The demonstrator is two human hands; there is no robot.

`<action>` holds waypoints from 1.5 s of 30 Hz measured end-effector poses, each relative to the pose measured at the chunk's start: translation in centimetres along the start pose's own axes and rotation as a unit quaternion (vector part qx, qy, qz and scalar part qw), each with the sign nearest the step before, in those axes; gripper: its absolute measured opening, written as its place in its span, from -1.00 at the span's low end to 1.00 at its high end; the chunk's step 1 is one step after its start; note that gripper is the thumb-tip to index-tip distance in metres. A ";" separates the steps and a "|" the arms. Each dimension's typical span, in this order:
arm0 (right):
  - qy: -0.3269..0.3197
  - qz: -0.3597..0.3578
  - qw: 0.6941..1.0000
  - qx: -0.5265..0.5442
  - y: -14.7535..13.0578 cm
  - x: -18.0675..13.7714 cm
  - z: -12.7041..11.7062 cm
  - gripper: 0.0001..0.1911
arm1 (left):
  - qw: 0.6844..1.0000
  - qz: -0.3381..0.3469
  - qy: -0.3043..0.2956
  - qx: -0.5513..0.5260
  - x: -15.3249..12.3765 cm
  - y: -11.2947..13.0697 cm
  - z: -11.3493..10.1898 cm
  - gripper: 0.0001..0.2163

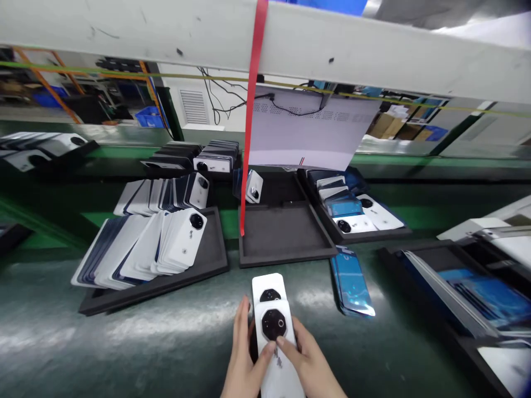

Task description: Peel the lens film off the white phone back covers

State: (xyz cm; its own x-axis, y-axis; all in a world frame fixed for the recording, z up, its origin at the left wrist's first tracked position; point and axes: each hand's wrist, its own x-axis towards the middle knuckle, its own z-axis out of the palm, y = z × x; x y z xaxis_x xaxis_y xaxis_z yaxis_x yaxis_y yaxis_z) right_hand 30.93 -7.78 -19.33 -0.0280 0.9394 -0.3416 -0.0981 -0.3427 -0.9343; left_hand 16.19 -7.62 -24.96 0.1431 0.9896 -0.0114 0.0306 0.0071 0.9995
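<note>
Head view: both your hands are low centre, closed around the same white phone back cover (277,348). Left hand (244,362) wraps its left edge, thumb on the face just under the black camera ring. Right hand (309,362) grips the right edge, thumb tip meeting the left thumb below the ring. Fingers curled on the cover, not spread.

The cover is held just above the green desk (124,342), camera ring end pointing away from you. A second white cover (269,287) sits under and beyond it, its far end sticking out past the held one. Can't tell whether your fingers also grip that second one.

Around it:
- Blue-filmed cover (352,282) flat on the desk, just right of your hands, apart from them.
- Empty black foam tray (282,235) straight ahead, with a red strap (251,121) hanging down over its left side.
- One white cover (254,187) leans upright at that tray's far end.
- Left tray (207,260) holds fanned rows of white covers (166,243), tilted and overlapping.
- Right tray (332,232) holds white and blue-filmed covers (357,213) lying stacked.
- Far-right tray (415,271) holds more blue-filmed pieces; detail blurred.
- White sheet (302,138) hangs behind the middle tray.
</note>
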 end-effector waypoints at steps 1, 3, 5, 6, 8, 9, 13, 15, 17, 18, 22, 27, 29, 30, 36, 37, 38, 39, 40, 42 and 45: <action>-0.004 -0.024 1.000 -0.004 0.2 -0.5 0.1 -0.55 | 1.000 0.008 -0.011 -0.016 0.1 0.6 -0.3 -0.37; -0.001 -0.087 0.996 -0.024 0.4 -1.0 0.3 -0.52 | 0.998 0.038 -0.035 -0.039 0.3 1.9 -1.0 -0.43; 0.009 -0.154 0.987 -0.054 0.4 -0.7 0.5 -0.49 | 0.995 0.076 -0.046 -0.042 0.7 3.1 -1.8 -0.51; 0.011 -0.183 0.981 -0.070 0.3 -0.2 0.6 -0.48 | 0.994 0.095 -0.046 -0.036 1.1 3.5 -2.3 -0.54; 0.004 -0.229 0.968 -0.101 0.2 1.0 1.0 -0.49 | 0.990 0.129 -0.045 -0.023 1.8 3.9 -3.1 -0.55; -0.004 -0.246 0.962 -0.115 0.2 1.6 1.2 -0.50 | 0.989 0.144 -0.042 -0.017 2.1 3.9 -3.5 -0.54; -0.021 -0.274 0.949 -0.154 0.9 3.3 2.5 -0.54 | 0.984 0.176 -0.031 -0.009 3.0 3.6 -4.3 -0.49; -0.014 -0.270 0.949 -0.164 1.2 3.6 3.0 -0.52 | 0.983 0.177 -0.034 -0.013 3.0 3.6 -4.5 -0.50; -0.011 -0.261 0.951 -0.168 1.1 3.5 3.3 -0.53 | 0.984 0.170 -0.040 -0.020 3.0 4.0 -4.6 -0.55; -0.015 -0.256 0.952 -0.166 0.8 3.3 3.4 -0.55 | 0.985 0.166 -0.042 -0.024 3.0 4.4 -4.8 -0.58; -0.087 -0.231 0.961 -0.121 -1.4 0.8 4.0 -0.50 | 0.982 0.145 -0.108 -0.060 2.7 6.6 -6.1 -0.60; -0.241 -0.155 0.956 -0.062 -3.1 -3.0 5.5 -0.33 | 0.959 0.096 -0.245 -0.101 0.3 8.7 -7.5 -0.51; -0.249 -0.134 0.957 -0.067 -3.3 -3.6 5.6 -0.41 | 0.970 0.090 -0.211 -0.083 -0.8 8.8 -7.7 -0.59; -0.242 -0.129 0.959 -0.079 -3.3 -3.8 5.4 -0.43 | 0.977 0.095 -0.180 -0.065 -1.3 8.7 -7.7 -0.62; -0.157 -0.175 0.958 -0.164 -4.4 -6.5 4.3 0.32 | 0.974 0.205 -0.079 0.047 -2.9 9.3 -6.7 -0.34; -0.149 -0.190 0.956 -0.167 -4.6 -7.2 4.5 0.38 | 0.970 0.219 -0.087 0.055 -3.1 9.5 -6.2 -0.29; -0.141 -0.203 0.955 -0.165 -4.7 -7.9 4.8 0.39 | 0.967 0.229 -0.097 0.061 -3.3 9.7 -5.6 -0.26; -0.132 -0.214 0.955 -0.160 -4.8 -8.5 5.1 0.35 | 0.963 0.236 -0.108 0.066 -3.5 9.7 -5.0 -0.23; -0.119 -0.221 0.956 -0.153 -4.8 -9.0 5.4 0.27 | 0.960 0.239 -0.123 0.070 -3.7 9.6 -4.4 -0.20; -0.095 -0.223 0.961 -0.136 -4.5 -9.9 5.5 -0.01 | 0.954 0.240 -0.162 0.077 -3.8 9.2 -3.4 -0.13; -0.077 -0.215 0.965 -0.125 -3.9 -10.9 4.9 -0.37 | 0.943 0.232 -0.226 0.082 -3.9 8.8 -3.0 0.07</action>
State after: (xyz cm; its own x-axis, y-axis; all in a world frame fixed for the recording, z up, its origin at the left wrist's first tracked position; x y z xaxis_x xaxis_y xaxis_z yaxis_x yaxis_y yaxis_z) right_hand 26.77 -16.62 -11.48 -0.1875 0.9785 0.0855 0.1092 0.1073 -0.9882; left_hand 12.94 -10.95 -15.98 0.5836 0.7186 0.3782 0.0080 -0.4708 0.8822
